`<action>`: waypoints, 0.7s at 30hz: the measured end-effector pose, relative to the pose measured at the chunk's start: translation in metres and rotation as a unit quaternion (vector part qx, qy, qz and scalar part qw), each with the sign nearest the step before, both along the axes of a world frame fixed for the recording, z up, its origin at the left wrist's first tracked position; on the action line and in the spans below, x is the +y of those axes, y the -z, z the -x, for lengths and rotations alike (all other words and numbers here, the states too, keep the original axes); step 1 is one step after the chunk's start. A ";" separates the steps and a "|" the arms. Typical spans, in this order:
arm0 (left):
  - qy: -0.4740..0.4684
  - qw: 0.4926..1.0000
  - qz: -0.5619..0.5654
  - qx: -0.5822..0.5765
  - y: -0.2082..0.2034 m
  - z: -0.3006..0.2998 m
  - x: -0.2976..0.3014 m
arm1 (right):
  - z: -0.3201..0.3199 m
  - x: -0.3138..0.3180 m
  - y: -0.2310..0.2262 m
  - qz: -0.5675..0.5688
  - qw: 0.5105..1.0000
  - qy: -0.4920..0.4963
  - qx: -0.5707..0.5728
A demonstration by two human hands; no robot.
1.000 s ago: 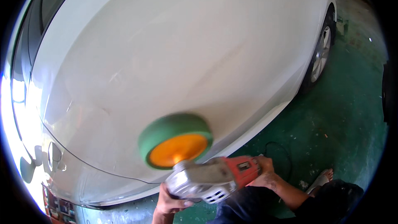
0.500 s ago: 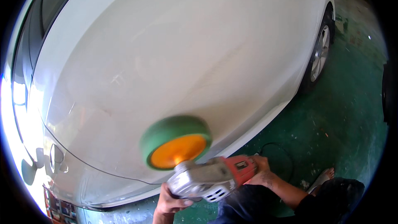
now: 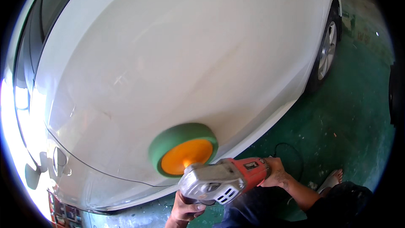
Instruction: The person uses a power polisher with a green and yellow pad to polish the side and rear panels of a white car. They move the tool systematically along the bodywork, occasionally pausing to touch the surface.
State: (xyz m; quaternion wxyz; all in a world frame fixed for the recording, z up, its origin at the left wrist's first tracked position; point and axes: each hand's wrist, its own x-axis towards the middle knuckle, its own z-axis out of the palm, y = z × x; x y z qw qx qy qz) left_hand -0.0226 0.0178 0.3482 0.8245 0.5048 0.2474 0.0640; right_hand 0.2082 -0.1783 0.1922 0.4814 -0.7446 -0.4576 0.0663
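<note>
Left hand grip clamped by polisher head, right hand grip wrapped round its rear, green pad against the white car door's near end: hold it flat, pressure even, lighter around the panel seam.

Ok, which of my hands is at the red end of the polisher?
Your right hand, gripping the polisher at the rear of its red body. Your left hand is at the silver head, nearer the green pad.
</note>
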 end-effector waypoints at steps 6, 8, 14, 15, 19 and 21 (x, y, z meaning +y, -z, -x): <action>0.021 0.999 0.000 0.028 -0.021 0.004 0.006 | 0.009 0.016 0.011 -0.026 0.999 -0.018 0.029; 0.003 1.000 0.004 0.009 -0.026 0.007 0.006 | 0.017 0.021 0.005 -0.049 0.997 -0.030 0.059; -0.001 0.998 0.056 -0.009 0.025 0.063 0.024 | 0.031 0.029 0.013 -0.057 0.992 -0.062 0.097; -0.004 0.998 0.056 -0.011 0.029 0.060 0.024 | 0.031 0.027 0.016 -0.052 0.992 -0.058 0.096; -0.017 0.998 0.053 -0.022 0.037 0.040 0.013 | 0.024 0.021 0.022 -0.029 0.996 -0.045 0.067; 0.005 1.000 0.031 0.002 0.027 0.017 0.008 | 0.016 0.015 0.030 0.002 0.998 -0.044 0.036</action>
